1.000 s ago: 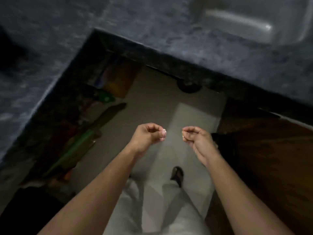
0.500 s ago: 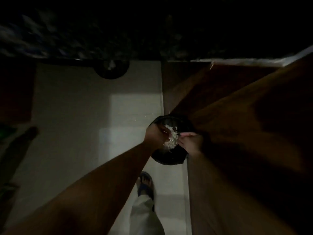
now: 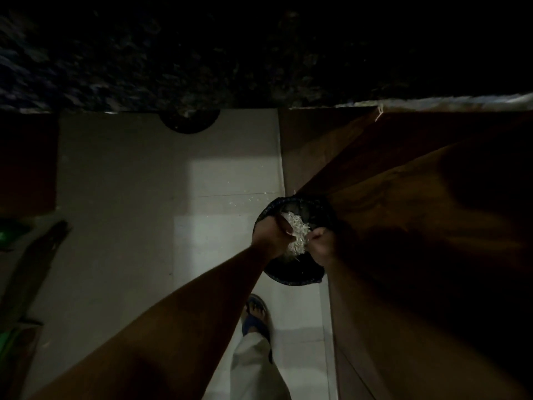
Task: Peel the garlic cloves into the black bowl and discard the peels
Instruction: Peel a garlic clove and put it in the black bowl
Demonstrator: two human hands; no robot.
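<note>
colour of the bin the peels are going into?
Black, a round bin on the pale floor. Head view, the only one.

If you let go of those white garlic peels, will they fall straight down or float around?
The garlic peels look thin and flaky, so they would probably flutter. Bits already lie scattered on the floor beside the black bin, so some likely drift wide. They probably weigh almost nothing.

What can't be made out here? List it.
- Bin, head view: its inside is hidden by the peels and both hands, and it is dark.
- Left hand and right hand: the fingers are buried in the peels, so the grip is unclear.
- Counter: blurred and dark, so nothing on it can be read.
- Right forearm: lost in shadow against the cabinet.
</note>
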